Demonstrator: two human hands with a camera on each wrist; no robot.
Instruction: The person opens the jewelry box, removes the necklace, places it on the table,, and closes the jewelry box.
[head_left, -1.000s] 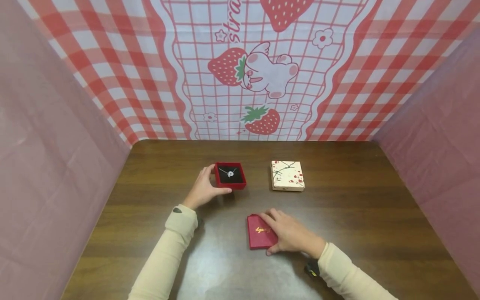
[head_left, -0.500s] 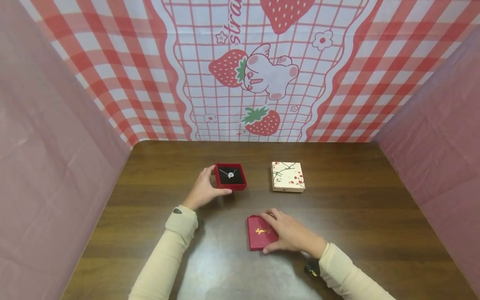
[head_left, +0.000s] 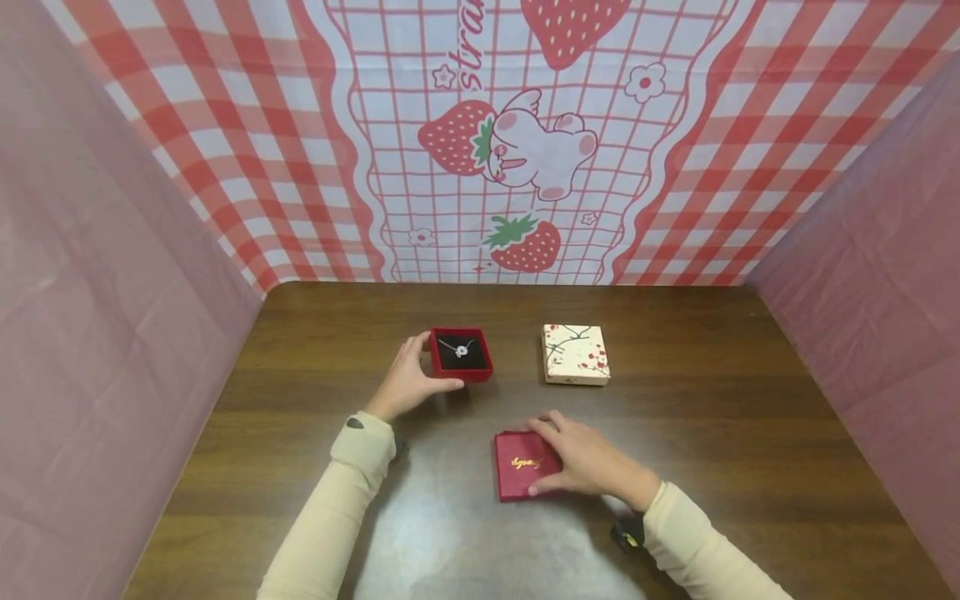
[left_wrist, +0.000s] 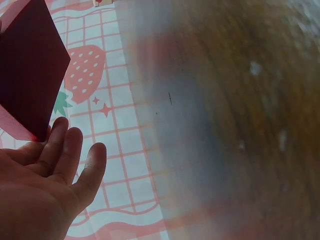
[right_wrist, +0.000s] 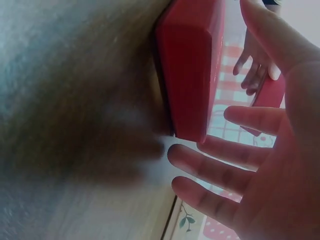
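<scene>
Just below frame center, we see the left hand (head_left: 405,383) clamped on an open red box (head_left: 478,375); lower, the right hand (head_left: 588,461) spreads parted fingers at a gold-lettered case (head_left: 513,479), contact hard to tell. Tabletop (head_left: 712,375) stretches rightward past a floral box (head_left: 576,354).

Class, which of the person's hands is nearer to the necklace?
The left hand: it holds the open red box in which the necklace lies. The right hand is farther off, at the maroon box nearer the person.
</scene>
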